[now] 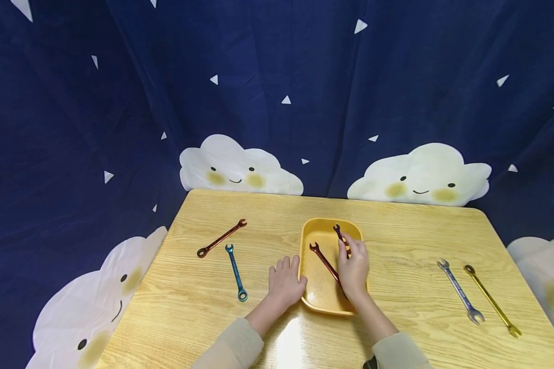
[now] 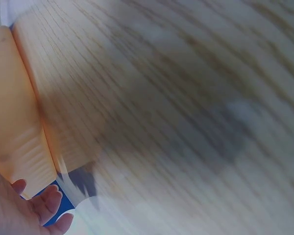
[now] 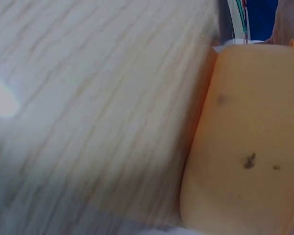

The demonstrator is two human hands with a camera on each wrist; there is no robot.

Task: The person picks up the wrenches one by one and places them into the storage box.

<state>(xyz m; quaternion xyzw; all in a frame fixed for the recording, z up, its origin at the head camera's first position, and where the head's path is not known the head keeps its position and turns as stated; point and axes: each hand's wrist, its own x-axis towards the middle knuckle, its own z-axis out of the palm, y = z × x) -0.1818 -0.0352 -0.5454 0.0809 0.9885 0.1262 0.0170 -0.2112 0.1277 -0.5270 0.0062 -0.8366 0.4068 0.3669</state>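
Note:
In the head view, a yellow-orange plastic tray (image 1: 320, 309) lies on the wooden table. Inside it rests a dark red wrench (image 1: 324, 260), its lower end hidden by my right hand (image 1: 354, 264). That hand pinches a small dark purple wrench (image 1: 337, 229) between thumb and fingers over the tray's right side. Beside the tray's left wall is my left hand (image 1: 286, 282), fingers extended, thumb at the rim. The left wrist view also has the left hand (image 2: 32, 208) by the tray wall (image 2: 19, 107). From the right wrist, mostly the tray's outer side (image 3: 240, 127) shows.
To the left lie a red-orange wrench (image 1: 222, 238) and a blue wrench (image 1: 236, 272). On the right are a silver wrench (image 1: 460, 291) and a gold wrench (image 1: 491, 301). A dark blue curtain (image 1: 314, 118) with clouds hangs behind the table.

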